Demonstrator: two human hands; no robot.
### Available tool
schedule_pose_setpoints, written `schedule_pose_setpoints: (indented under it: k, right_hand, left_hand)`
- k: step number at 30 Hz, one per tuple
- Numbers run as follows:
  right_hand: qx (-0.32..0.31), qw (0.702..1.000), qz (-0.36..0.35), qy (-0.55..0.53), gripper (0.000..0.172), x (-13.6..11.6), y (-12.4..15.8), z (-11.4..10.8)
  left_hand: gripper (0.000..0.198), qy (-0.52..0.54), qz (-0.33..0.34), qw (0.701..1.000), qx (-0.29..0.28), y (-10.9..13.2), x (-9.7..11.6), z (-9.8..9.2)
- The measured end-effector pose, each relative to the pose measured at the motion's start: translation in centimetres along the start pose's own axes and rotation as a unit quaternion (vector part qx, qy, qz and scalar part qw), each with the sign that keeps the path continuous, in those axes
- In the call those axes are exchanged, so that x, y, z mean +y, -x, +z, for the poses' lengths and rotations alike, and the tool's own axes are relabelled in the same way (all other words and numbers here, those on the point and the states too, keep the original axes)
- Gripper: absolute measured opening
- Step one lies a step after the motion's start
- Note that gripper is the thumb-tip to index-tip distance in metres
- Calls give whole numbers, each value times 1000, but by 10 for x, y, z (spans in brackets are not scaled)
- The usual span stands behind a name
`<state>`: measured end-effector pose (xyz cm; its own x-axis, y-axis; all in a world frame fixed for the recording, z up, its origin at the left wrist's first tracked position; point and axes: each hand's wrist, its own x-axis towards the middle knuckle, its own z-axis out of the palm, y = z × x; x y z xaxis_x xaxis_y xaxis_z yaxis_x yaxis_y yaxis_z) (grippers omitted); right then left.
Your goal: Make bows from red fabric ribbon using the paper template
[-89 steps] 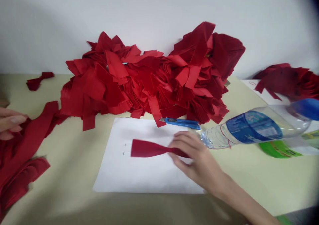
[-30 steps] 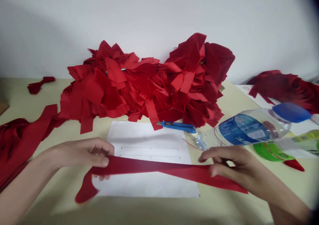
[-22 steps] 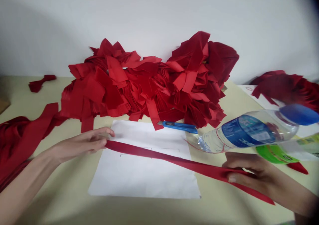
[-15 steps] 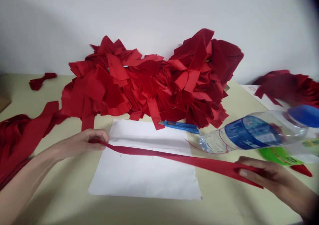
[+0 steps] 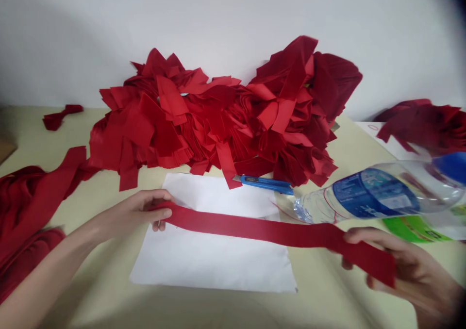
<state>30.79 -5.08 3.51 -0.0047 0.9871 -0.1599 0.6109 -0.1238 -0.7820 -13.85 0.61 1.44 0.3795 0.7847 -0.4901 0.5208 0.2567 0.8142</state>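
Observation:
A long red fabric strip [image 5: 255,228] is stretched flat across a white paper sheet [image 5: 214,261] on the beige table. My left hand [image 5: 140,212] pinches the strip's left end at the paper's left edge. My right hand [image 5: 407,271] grips the strip's right end, off the paper to the right, with fingers closed over it. The strip covers the lines drawn on the paper.
A big heap of cut red fabric pieces [image 5: 225,115] lies against the wall behind the paper. A blue utility knife [image 5: 265,183] rests at its foot. A clear water bottle [image 5: 382,193] lies on its side at right. More red fabric [image 5: 29,203] sits at far left and far right.
The twisted strip has been turned flat and pulled straight over the paper. My right hand moved further right and lower; my left hand stayed at the paper's left edge.

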Motion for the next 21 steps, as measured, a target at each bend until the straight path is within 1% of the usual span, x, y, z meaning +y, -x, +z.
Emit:
schedule_pose_setpoints:
  k: [1, 2, 3, 4, 5, 7, 9, 10, 12, 14, 16, 18, 21]
  right_hand:
    - [-78, 997, -26, -12, 44, -13, -6, 7]
    - [-160, 985, -71, -8, 39, -28, -13, 14]
    - [-202, 973, -113, 8, 35, -42, -20, 23]
    - [-228, 961, -159, 14, 30, -56, -27, 33]
    - [-221, 957, -186, 18, 27, -69, -33, 43]
    - [-245, 946, -210, 11, 24, -88, -39, 65]
    - [-269, 942, -202, -4, 22, -100, -41, 87]
    - [-265, 945, -191, -3, 19, -103, -41, 96]
    - [-235, 956, -174, 0, 11, -106, -40, 110]
    - [-199, 965, -170, -1, 5, -107, -41, 118]
    - [-178, 969, -173, -6, 7, -108, -43, 122]
    - [-170, 970, -171, -11, 8, -109, -45, 123]
    - [-176, 971, -164, -8, 9, -110, -47, 122]
  left_hand:
    - [25, -4, 6, 1000, 3, -1, 5, 4]
    - [25, -8, 11, 1000, 11, -1, 12, 9]
    - [26, -10, 13, 1000, 24, -2, 18, 14]
    - [27, -10, 16, 999, 38, -2, 25, 21]
    - [27, -7, 25, 999, 45, -3, 32, 27]
    - [27, 2, 57, 997, 53, -4, 45, 42]
    - [20, 41, 70, 995, 56, -6, 55, 56]
    - [17, 69, 73, 994, 47, -8, 59, 62]
    - [16, 122, 80, 989, 24, -9, 64, 72]
    - [21, 146, 87, 986, 7, -8, 68, 76]
    - [28, 143, 87, 986, 15, -7, 69, 77]
    - [33, 134, 81, 987, 33, -4, 70, 77]
    - [29, 128, 86, 988, 25, -3, 69, 78]
